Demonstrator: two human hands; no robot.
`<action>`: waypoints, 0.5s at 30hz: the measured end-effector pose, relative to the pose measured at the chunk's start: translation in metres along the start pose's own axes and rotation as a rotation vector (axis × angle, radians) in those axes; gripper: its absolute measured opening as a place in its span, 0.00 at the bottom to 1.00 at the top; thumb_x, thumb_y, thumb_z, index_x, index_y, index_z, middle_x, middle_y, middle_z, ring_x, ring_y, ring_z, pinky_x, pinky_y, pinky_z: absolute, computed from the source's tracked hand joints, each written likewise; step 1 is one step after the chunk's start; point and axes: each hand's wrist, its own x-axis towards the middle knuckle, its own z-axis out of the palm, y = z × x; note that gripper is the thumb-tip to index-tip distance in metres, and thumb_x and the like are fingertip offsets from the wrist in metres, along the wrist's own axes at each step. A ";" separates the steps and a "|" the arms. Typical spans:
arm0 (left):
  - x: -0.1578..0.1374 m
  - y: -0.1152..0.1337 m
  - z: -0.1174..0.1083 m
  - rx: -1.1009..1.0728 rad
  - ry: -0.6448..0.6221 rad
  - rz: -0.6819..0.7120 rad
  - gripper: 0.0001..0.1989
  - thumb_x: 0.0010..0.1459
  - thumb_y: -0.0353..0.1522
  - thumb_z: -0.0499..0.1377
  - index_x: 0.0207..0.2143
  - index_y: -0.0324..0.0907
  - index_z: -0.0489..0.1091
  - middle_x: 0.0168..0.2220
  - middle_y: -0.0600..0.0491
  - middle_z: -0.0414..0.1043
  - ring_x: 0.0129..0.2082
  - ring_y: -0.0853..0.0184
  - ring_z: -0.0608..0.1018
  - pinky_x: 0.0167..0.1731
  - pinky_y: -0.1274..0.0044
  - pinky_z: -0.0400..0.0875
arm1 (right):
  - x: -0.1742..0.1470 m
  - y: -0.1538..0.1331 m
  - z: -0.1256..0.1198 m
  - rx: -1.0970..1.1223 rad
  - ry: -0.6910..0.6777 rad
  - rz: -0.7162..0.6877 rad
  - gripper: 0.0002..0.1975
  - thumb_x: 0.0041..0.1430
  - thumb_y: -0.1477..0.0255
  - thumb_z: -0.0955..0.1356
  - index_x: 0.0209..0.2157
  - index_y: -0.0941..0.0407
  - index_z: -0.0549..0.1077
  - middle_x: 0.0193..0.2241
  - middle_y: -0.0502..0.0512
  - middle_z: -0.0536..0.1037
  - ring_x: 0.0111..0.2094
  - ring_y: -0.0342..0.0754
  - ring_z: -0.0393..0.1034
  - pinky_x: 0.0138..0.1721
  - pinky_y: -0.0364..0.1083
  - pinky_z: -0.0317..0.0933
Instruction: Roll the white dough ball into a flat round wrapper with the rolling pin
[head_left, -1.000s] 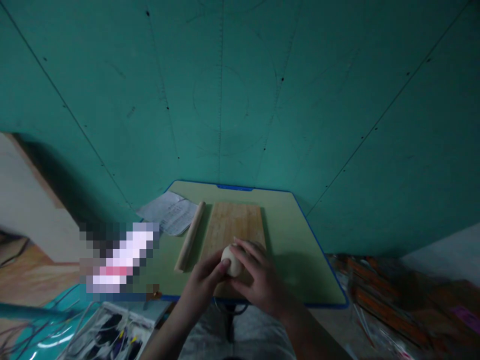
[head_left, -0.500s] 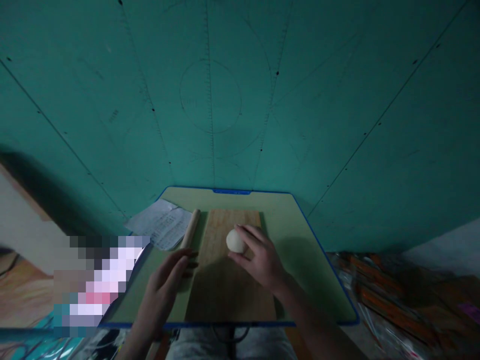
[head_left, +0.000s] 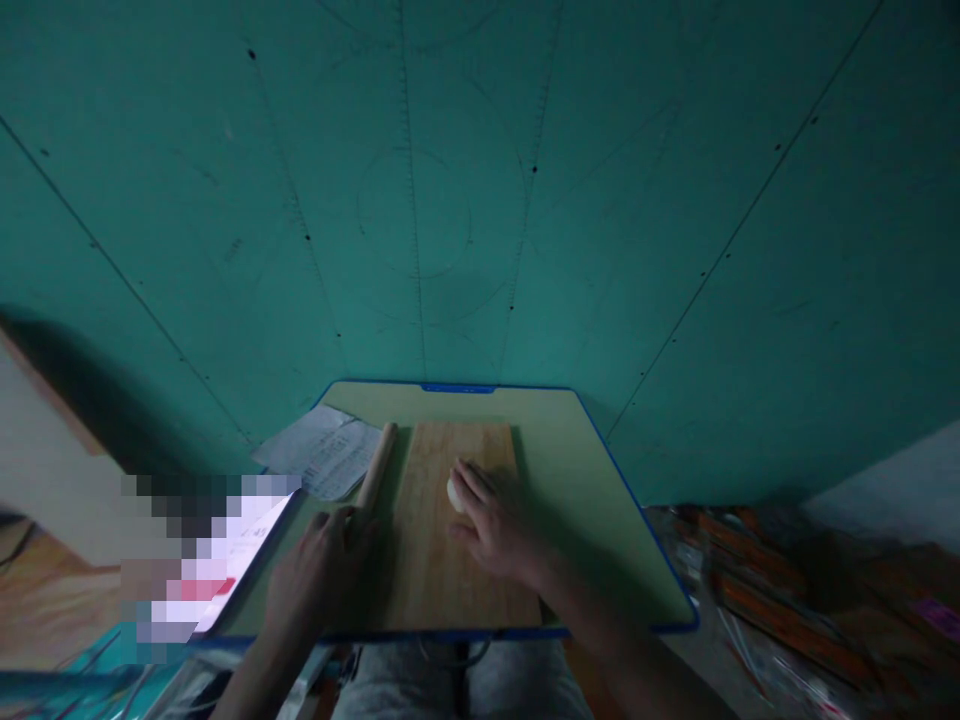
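A pale ball, which looks like dough (head_left: 454,492), sits on a wooden cutting board (head_left: 435,590). My right hand (head_left: 484,515) is over it from the right, fingers curved across its top and thumb held apart on the near side. Only the ball's left edge shows. To the left of the board lies a wooden rolling pin (head_left: 379,465), pointing away from me. My left hand (head_left: 322,560) is palm down at the pin's near end, covering that end. Its fingers are bent and partly lost in shadow, so whether they grip the pin is unclear.
The board lies on a small, pale green table (head_left: 559,440) with a blue rim, against a green wall (head_left: 465,200). A printed sheet (head_left: 322,455) lies at the back left. A partly blurred-out bright screen (head_left: 255,535) stands at the left edge. Wrapped orange items (head_left: 772,570) lie at lower right.
My right hand has shifted from holding the dough ball at its right side to covering most of it. My left hand has turned palm down and its fingers have bent. The view has shifted slightly.
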 end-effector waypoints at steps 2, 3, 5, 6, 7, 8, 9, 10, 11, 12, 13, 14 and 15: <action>0.001 -0.001 -0.001 0.018 0.002 0.012 0.22 0.66 0.41 0.46 0.51 0.40 0.72 0.50 0.40 0.76 0.43 0.53 0.81 0.34 0.72 0.70 | 0.000 -0.002 0.005 -0.008 -0.082 -0.011 0.32 0.64 0.71 0.69 0.67 0.63 0.59 0.67 0.71 0.58 0.69 0.61 0.51 0.66 0.62 0.56; 0.002 -0.002 -0.002 0.009 0.000 0.022 0.22 0.66 0.41 0.45 0.48 0.39 0.73 0.48 0.40 0.77 0.43 0.53 0.81 0.34 0.72 0.69 | 0.001 -0.001 0.003 -0.002 -0.109 -0.014 0.31 0.65 0.70 0.68 0.66 0.63 0.60 0.67 0.71 0.58 0.69 0.61 0.51 0.66 0.62 0.55; 0.003 -0.004 -0.005 -0.041 -0.018 0.045 0.21 0.67 0.40 0.45 0.42 0.40 0.73 0.43 0.40 0.79 0.41 0.53 0.81 0.33 0.73 0.67 | 0.003 0.004 -0.006 0.024 -0.122 -0.027 0.30 0.66 0.70 0.68 0.66 0.62 0.61 0.67 0.70 0.60 0.68 0.59 0.52 0.66 0.60 0.54; 0.003 -0.005 -0.008 -0.068 -0.026 0.054 0.20 0.66 0.40 0.45 0.40 0.40 0.73 0.41 0.41 0.80 0.40 0.54 0.82 0.33 0.74 0.67 | 0.003 0.006 -0.013 0.036 -0.098 -0.025 0.30 0.66 0.69 0.67 0.66 0.61 0.61 0.67 0.70 0.59 0.68 0.59 0.52 0.66 0.60 0.55; 0.003 -0.006 -0.011 -0.092 -0.028 0.058 0.19 0.66 0.40 0.46 0.38 0.41 0.73 0.39 0.41 0.80 0.38 0.55 0.82 0.32 0.74 0.66 | 0.003 0.008 -0.020 0.042 -0.053 -0.014 0.29 0.67 0.69 0.66 0.67 0.61 0.60 0.67 0.69 0.59 0.69 0.58 0.51 0.66 0.60 0.54; 0.002 -0.005 -0.014 -0.114 -0.020 0.057 0.18 0.65 0.40 0.46 0.37 0.41 0.72 0.36 0.42 0.80 0.37 0.56 0.81 0.32 0.74 0.65 | 0.002 0.008 -0.025 0.040 0.004 0.002 0.29 0.68 0.69 0.64 0.67 0.61 0.59 0.68 0.69 0.58 0.69 0.58 0.50 0.67 0.60 0.54; 0.001 -0.004 -0.018 -0.133 -0.002 0.058 0.18 0.65 0.40 0.46 0.36 0.42 0.72 0.35 0.43 0.79 0.35 0.56 0.81 0.31 0.74 0.65 | 0.000 0.008 -0.028 0.030 0.058 0.017 0.29 0.69 0.69 0.63 0.68 0.62 0.58 0.68 0.70 0.56 0.70 0.57 0.49 0.67 0.60 0.53; -0.001 -0.003 -0.021 -0.149 0.026 0.060 0.18 0.65 0.41 0.45 0.35 0.42 0.71 0.33 0.44 0.79 0.33 0.57 0.80 0.31 0.74 0.65 | -0.003 0.007 -0.029 0.016 0.090 0.019 0.29 0.69 0.70 0.62 0.68 0.63 0.57 0.69 0.71 0.55 0.70 0.57 0.48 0.67 0.61 0.52; -0.003 0.000 -0.025 -0.166 0.058 0.062 0.18 0.64 0.41 0.45 0.33 0.42 0.70 0.32 0.44 0.78 0.32 0.57 0.80 0.31 0.74 0.65 | -0.007 0.004 -0.027 0.000 0.091 0.004 0.29 0.69 0.70 0.62 0.68 0.64 0.57 0.69 0.71 0.55 0.70 0.58 0.48 0.68 0.61 0.51; -0.005 0.002 -0.028 -0.183 0.090 0.067 0.18 0.64 0.42 0.45 0.31 0.43 0.69 0.31 0.44 0.77 0.31 0.57 0.79 0.31 0.74 0.65 | -0.011 0.002 -0.022 -0.013 0.062 -0.020 0.30 0.68 0.70 0.64 0.68 0.64 0.57 0.68 0.71 0.56 0.70 0.59 0.48 0.68 0.61 0.51; -0.007 0.004 -0.030 -0.203 0.111 0.074 0.18 0.63 0.42 0.45 0.30 0.43 0.68 0.31 0.44 0.77 0.31 0.57 0.79 0.31 0.74 0.66 | -0.015 -0.001 -0.017 -0.023 0.015 -0.048 0.32 0.67 0.69 0.65 0.68 0.65 0.56 0.68 0.71 0.56 0.70 0.60 0.48 0.68 0.61 0.51; -0.009 0.006 -0.032 -0.225 0.122 0.080 0.18 0.62 0.43 0.45 0.30 0.44 0.67 0.31 0.44 0.77 0.32 0.57 0.79 0.30 0.74 0.66 | -0.018 -0.004 -0.012 -0.028 -0.036 -0.070 0.34 0.65 0.69 0.67 0.68 0.65 0.56 0.68 0.71 0.56 0.70 0.60 0.48 0.68 0.61 0.51; -0.011 0.008 -0.033 -0.254 0.120 0.080 0.17 0.62 0.43 0.45 0.30 0.44 0.67 0.31 0.44 0.76 0.32 0.56 0.79 0.29 0.74 0.66 | -0.020 -0.005 -0.008 -0.026 -0.078 -0.080 0.35 0.64 0.68 0.68 0.68 0.64 0.56 0.68 0.70 0.57 0.70 0.61 0.48 0.68 0.60 0.51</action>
